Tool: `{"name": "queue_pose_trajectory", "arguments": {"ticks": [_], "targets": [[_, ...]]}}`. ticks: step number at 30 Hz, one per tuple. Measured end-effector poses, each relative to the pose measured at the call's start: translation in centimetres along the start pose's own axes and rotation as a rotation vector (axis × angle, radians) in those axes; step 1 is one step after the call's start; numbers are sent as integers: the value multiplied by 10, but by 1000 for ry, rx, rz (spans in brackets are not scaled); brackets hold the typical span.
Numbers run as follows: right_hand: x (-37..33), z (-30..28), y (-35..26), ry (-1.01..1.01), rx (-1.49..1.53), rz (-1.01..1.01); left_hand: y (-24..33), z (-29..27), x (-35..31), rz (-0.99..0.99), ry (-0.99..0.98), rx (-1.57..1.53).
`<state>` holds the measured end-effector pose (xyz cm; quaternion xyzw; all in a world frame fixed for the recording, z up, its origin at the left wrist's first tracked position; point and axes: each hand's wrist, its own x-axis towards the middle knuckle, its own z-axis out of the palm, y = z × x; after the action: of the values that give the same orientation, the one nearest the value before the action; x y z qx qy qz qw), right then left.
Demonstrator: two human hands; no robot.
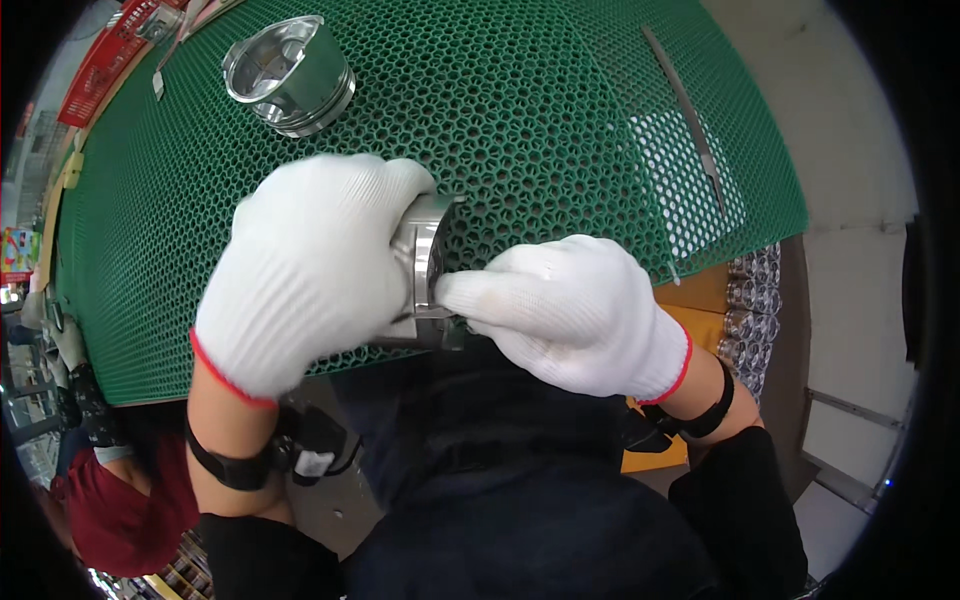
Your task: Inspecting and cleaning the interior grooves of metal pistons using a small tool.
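My left hand (318, 262), in a white knitted glove with a red cuff, is closed around a shiny metal piston (430, 240). The piston lies on its side in the grip, its open edge turned to the right, and the glove covers much of it. My right hand (572, 315), gloved the same way, has its fingers pinched together right at that edge. Whether a small thing sits between those fingers is hidden. A second piston (290, 80) rests tilted on the green mat (520, 120), beyond my left hand.
A long thin metal tool, like a file (688, 115), lies on the mat's right part. Many stacked pistons (750, 310) and a yellow box (700, 325) are below the right edge. A red basket (105, 70) stands far left. A person in a dark red top (120, 510) is at left.
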<state>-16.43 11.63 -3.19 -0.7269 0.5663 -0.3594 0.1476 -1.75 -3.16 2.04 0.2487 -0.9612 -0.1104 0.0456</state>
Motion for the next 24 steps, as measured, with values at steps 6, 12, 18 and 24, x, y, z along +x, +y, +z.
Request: {"name": "queue_pose_trajectory", "arguments": {"ticks": [6, 12, 18, 24], "targets": [[7, -20, -5, -211, -411, -147, -16, -8, 31, -29, -347, 56], [-22, -34, 9, -244, 15, 78, -64, 16, -22, 263, 363, -290], [-33, -18, -3, -251, 717, 398, -23, 96, -126, -119, 782, -1126], [-28, -7, -9, -295, 1194, 774, -51, 85, -130, -135, 454, -965]]}}
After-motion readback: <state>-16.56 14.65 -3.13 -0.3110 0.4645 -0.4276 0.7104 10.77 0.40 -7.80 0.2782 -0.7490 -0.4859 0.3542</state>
